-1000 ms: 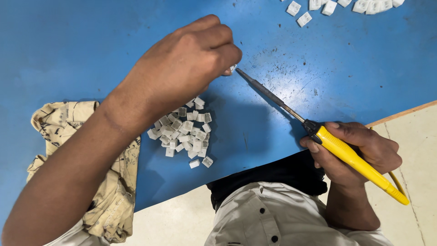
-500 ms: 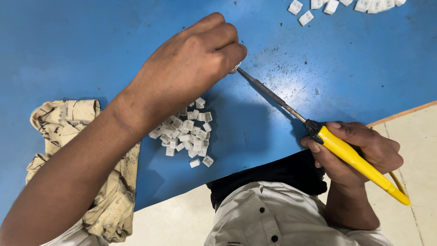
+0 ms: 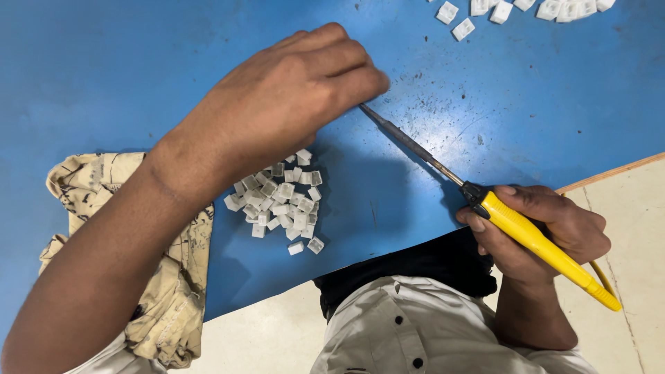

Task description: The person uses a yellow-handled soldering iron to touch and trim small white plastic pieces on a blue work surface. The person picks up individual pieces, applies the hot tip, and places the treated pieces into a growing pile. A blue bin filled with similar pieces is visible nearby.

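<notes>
The person wears a pale buttoned shirt (image 3: 415, 325) with dark buttons, both forearms bare.

A blue counter (image 3: 104, 76), scuffed and speckled with dark marks, carries a heap of small white pieces (image 3: 280, 201) near its front edge, more white pieces (image 3: 512, 10) at the far edge, and a crumpled patterned cloth (image 3: 163, 277) at the left.

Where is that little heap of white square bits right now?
In the head view, the heap of small white pieces lies on the blue table, just under the left hand, right of the crumpled cloth.
</notes>
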